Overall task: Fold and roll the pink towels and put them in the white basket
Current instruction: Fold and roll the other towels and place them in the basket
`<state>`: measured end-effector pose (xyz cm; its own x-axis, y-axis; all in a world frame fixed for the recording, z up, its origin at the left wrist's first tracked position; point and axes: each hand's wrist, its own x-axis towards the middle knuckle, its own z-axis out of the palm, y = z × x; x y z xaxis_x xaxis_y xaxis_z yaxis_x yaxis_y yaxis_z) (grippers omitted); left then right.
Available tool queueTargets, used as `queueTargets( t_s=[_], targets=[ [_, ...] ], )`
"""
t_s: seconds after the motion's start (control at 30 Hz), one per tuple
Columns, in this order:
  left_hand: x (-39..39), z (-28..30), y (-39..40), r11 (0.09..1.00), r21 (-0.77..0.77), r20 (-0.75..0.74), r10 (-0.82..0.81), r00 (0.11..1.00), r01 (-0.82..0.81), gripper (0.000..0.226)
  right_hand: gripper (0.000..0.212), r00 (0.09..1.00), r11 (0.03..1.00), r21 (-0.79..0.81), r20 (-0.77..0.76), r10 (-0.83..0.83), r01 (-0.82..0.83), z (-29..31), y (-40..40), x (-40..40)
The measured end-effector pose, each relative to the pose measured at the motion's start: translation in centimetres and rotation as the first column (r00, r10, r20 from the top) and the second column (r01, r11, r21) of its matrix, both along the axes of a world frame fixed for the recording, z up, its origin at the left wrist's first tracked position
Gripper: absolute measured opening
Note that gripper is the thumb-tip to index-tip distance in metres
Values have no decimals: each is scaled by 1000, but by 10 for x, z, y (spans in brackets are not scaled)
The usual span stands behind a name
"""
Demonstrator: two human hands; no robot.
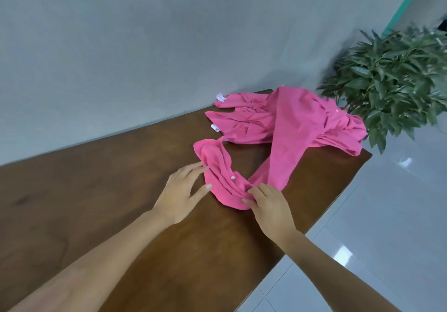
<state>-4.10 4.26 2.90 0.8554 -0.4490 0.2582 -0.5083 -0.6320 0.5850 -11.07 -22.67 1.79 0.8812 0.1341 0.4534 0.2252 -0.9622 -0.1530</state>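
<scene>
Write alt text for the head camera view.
Two bare hands work a bunched pink towel on a brown wooden table: left hand flat beside it, right hand pinching its near edge. More crumpled pink towels lie beyond, near a leafy plant.

**Obscured and cut-off items**

The leafy green potted plant (396, 74) is motion-blurred, cut by the right edge, its pot hidden behind the brown wooden table (96, 190). Both forearms leave the bottom edge. Print on the small white towel label (220, 97) is unreadable.
</scene>
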Motion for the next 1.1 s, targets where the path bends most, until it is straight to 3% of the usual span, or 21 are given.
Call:
queueTargets(
  t_s=[0.17, 0.33, 0.5, 0.73, 0.9, 1.1],
  targets=[
    [-8, -3, -11, 971, 98, 83, -227, 970, 219, 45, 15, 998, 998, -36, 16, -58, 59, -13, 26, -41],
    [-20, -9, -5, 943, 182, 57, -292, 955, 278, 32, 34, 999, 997, -62, -9, -47, 47, -17, 37, -65],
    [-45, -27, 24, 968, 141, -8, -210, 978, 209, 24, 55, 995, 987, -155, -89, 35, -48, 0, 31, -59],
    [-86, -36, 67, 993, 107, 33, -46, 998, 43, 34, 68, 888, 883, -371, -449, 100, -287, 62, 31, -6],
    [-119, -39, 120, 988, 84, 76, 126, 989, -132, 42, 70, 865, 808, -458, -487, 120, -370, 79, 22, 28],
    [-175, -28, 183, 925, 115, 73, 354, 932, -361, 31, 81, 844, 755, -481, -506, 177, -447, 68, 19, 33]
  ],
)
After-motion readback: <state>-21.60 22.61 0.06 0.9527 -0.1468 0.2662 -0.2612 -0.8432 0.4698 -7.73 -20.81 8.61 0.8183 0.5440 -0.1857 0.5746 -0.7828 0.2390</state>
